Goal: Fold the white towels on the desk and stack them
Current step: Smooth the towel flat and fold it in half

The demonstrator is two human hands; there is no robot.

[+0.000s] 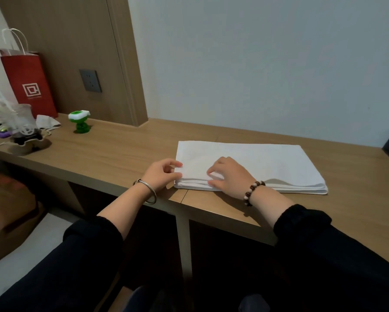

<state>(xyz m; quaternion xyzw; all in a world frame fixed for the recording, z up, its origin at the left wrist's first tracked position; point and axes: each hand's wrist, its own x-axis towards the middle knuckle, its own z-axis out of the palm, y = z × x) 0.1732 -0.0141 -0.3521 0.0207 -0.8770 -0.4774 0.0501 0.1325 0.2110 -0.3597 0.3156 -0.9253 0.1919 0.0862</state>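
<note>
The towel (267, 165) lies folded in layers near the desk's (121, 158) front edge. The left hand (160, 176) pinches its left end, and the right hand (229, 179) pinches the top layers beside it. It looks soft, light and floppy (layers will likely slide), so the corners seem the best hold.

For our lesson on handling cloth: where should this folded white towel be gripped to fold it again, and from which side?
Probably its left short end, pinching all layers at both corners, coming from the left. The towel lies flat on the desk, long side running left to right, and the left hand and right hand sit at that end.
</note>
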